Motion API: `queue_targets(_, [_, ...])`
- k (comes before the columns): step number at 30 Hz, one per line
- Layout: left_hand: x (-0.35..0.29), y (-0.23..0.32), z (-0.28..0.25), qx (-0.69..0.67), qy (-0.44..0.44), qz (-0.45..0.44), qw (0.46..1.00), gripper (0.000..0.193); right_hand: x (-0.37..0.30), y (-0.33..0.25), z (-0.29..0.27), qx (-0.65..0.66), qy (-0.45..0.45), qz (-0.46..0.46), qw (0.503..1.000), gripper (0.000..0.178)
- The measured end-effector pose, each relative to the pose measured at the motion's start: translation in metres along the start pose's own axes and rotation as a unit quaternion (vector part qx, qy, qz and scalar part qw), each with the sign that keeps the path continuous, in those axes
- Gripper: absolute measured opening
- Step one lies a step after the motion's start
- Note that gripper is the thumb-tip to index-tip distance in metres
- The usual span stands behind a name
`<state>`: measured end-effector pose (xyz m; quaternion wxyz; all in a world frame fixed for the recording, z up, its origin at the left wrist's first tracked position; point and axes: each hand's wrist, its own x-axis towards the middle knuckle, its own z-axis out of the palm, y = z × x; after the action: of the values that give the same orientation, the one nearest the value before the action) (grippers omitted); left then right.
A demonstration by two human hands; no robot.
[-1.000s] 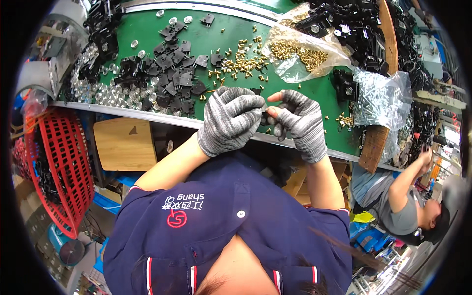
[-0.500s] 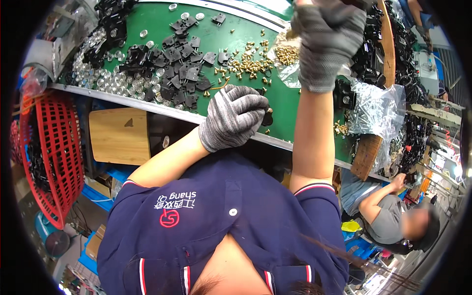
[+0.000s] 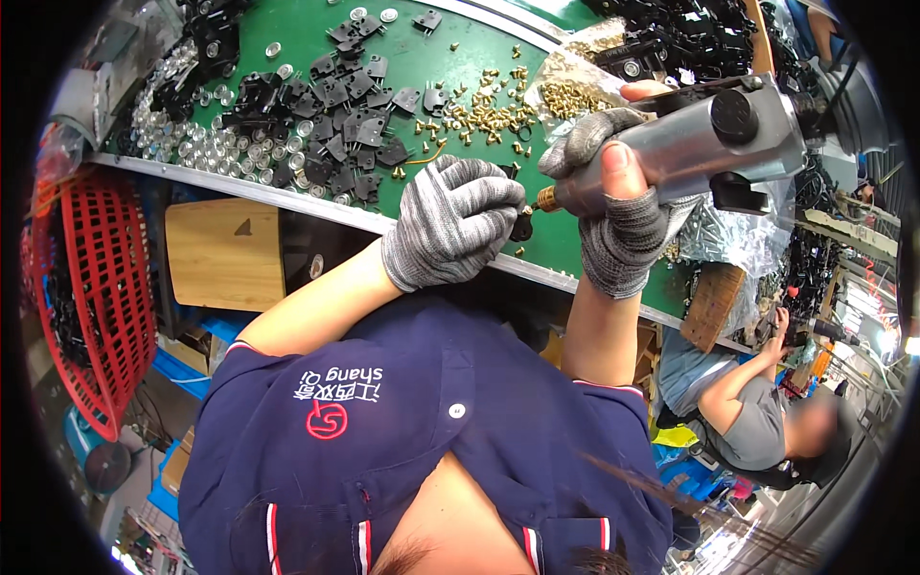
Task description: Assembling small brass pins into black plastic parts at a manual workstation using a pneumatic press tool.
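Observation:
My left hand (image 3: 450, 225), in a grey striped knit glove, is closed at the table's near edge. Its fingertips pinch a small black part (image 3: 521, 228), mostly hidden by the glove, with a brass screw (image 3: 527, 210) at its top. My right hand (image 3: 623, 244), gloved with bare thumb tip, wraps round a grey metal power screwdriver (image 3: 700, 144). The driver lies nearly level, its brass-coloured nose (image 3: 547, 198) pointing left at the screw; whether they touch I cannot tell. Loose brass screws (image 3: 484, 115) and a heap of flat black plastic pieces (image 3: 340, 110) lie beyond my left hand.
Clear round caps (image 3: 225, 153) cover the table's left side. An open bag of brass screws (image 3: 570, 99) sits behind the driver, and a bag of silver screws (image 3: 743, 240) beside a wooden block (image 3: 714, 302). A red basket (image 3: 105, 297) stands left; a co-worker (image 3: 743, 417) sits right.
My right hand has come down and nearer from the far right, and the power screwdriver is now in view in it, beside my left hand. My left hand has stayed nearly still.

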<state>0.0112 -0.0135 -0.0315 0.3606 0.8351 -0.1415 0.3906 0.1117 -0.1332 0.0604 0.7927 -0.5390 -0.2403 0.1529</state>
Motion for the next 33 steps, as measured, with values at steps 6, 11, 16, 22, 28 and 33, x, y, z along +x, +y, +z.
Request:
queue_targets(6, [0.0, -0.001, 0.002, -0.006, 0.004, 0.004, 1.0, 0.016, -0.004, 0.009, -0.005, -0.054, 0.009, -0.015, 0.998, 0.05])
queue_targets(11, [0.001, 0.0, 0.001, -0.011, -0.001, -0.002, 1.0, 0.017, -0.005, 0.006, -0.008, -0.038, 0.007, 0.017, 0.999, 0.053])
queue_targets(16, [0.002, 0.0, -0.001, -0.012, -0.01, -0.005, 1.0, 0.019, -0.001, 0.007, -0.015, -0.027, -0.048, 0.038, 0.998, 0.06])
queue_targets(22, [0.002, 0.002, -0.001, -0.019, -0.006, -0.016, 1.0, 0.018, 0.0, 0.007, -0.016, 0.004, -0.058, 0.041, 0.997, 0.049])
queue_targets(28, [0.004, 0.0, -0.001, -0.01, -0.005, 0.001, 1.0, 0.017, -0.004, 0.016, -0.025, 0.101, -0.143, 0.041, 0.984, 0.054])
queue_targets(33, [0.005, 0.002, -0.005, -0.009, -0.012, -0.001, 1.0, 0.017, -0.002, 0.023, -0.035, -0.109, -0.159, -0.025, 0.981, 0.054])
